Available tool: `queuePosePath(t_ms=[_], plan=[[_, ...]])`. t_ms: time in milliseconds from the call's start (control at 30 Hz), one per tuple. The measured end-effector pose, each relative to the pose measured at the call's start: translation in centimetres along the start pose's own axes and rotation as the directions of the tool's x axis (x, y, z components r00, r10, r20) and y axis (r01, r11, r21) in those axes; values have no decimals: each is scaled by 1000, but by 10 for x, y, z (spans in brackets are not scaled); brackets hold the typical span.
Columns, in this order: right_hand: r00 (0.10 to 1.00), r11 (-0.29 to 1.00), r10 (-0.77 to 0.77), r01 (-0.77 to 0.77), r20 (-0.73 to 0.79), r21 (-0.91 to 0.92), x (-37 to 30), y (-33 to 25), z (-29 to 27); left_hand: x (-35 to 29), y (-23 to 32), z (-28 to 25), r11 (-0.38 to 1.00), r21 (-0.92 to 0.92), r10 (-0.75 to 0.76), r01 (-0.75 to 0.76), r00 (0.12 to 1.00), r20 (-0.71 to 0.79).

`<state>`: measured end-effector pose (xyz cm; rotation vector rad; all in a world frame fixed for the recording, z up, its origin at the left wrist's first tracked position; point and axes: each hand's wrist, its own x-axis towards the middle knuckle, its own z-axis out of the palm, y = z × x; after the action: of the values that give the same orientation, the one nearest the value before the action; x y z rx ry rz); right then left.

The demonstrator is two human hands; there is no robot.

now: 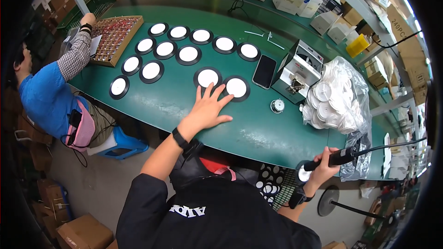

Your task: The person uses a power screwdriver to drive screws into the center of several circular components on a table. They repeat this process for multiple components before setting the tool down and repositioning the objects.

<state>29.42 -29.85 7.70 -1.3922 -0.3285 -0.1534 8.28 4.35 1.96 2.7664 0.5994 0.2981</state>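
My left hand (206, 110) is spread flat, its fingertips at two round black-rimmed discs with white centres, the left disc (207, 76) and the right disc (239, 88). My right hand (324, 171) is wrapped round a black corded electric screwdriver (340, 157) at the table's front edge. Beside those fingers shows another white-centred disc (303, 174); whether they hold it too is unclear. Several similar discs (189, 54) lie in rows on the green table (184, 124). Right of them are a phone (265, 71) and a small round metal-rimmed part (277, 106).
A metal box-shaped device (295, 74) stands beside a clear bag of white round parts (330, 103). At left, a person in blue (44, 97) reaches over a partitioned cardboard tray (117, 37). Below the front edge, a green crate (284, 186) holds more discs. Small white boxes (288, 0) line the back.
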Motion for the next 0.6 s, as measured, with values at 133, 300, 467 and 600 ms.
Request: queuePosePath(t_ms=[133,300,467,600], plan=[[996,948,-69,50,-51,-315,-7,-14,-11,-32,28,2,998,-46,37,-38,999,-19],[990,993,-111,106,82,60,17,-28,45,-44,68,19,993,-89,69,-79,992,-104],[913,872,-303,150,273,466,82,-32,136,-49,76,27,988,-97,101,-117,982,-159],[893,903,-328,201,309,379,124,-28,200,-50,78,29,989,-92,97,-115,978,-182]])
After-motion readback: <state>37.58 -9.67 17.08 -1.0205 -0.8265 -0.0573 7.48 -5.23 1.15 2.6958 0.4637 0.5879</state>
